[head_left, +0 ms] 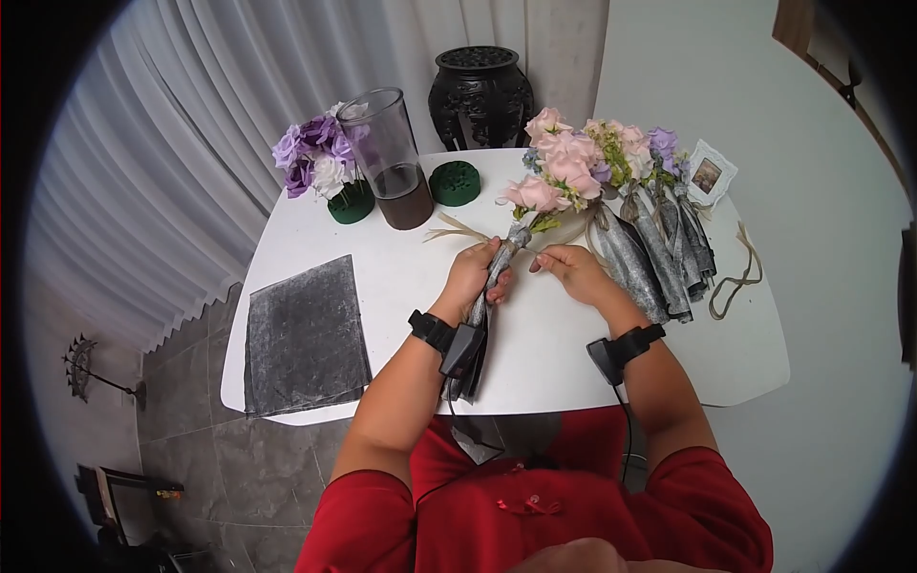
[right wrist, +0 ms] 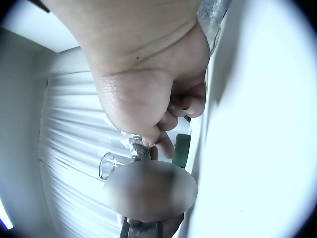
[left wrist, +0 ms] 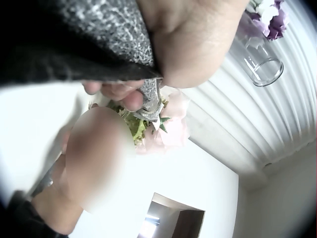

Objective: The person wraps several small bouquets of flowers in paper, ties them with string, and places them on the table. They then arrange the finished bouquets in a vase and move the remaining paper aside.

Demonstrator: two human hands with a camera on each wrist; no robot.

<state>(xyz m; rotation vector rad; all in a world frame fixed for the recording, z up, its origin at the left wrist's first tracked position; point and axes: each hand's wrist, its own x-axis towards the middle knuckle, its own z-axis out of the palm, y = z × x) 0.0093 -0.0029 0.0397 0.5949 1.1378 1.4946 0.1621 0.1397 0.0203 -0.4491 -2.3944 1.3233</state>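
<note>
In the head view the left hand (head_left: pixel 472 277) grips a stem bundle wrapped in grey-black paper (head_left: pixel 502 266), its fingers curled round it below a pink rose (head_left: pixel 535 195). Just right of the wrapped stem, the right hand (head_left: pixel 576 274) pinches a thin tie between thumb and fingers; pale tie ends (head_left: pixel 457 230) stick out on the stem's left. The left wrist view shows the speckled grey wrap (left wrist: pixel 114 29) close up, with pink petals (left wrist: pixel 171 129) beyond it. In the right wrist view the right hand's fingers (right wrist: pixel 190 106) are curled, their tips partly hidden.
Grey paper sheets (head_left: pixel 308 334) lie at the left. Behind are a glass vase (head_left: pixel 403 196) of dark contents, a green foam block (head_left: pixel 455 183) and purple and white flowers (head_left: pixel 315 153). Several wrapped bouquets (head_left: pixel 659 248), a small frame (head_left: pixel 711 174) and a loose cord (head_left: pixel 737 284) lie at the right.
</note>
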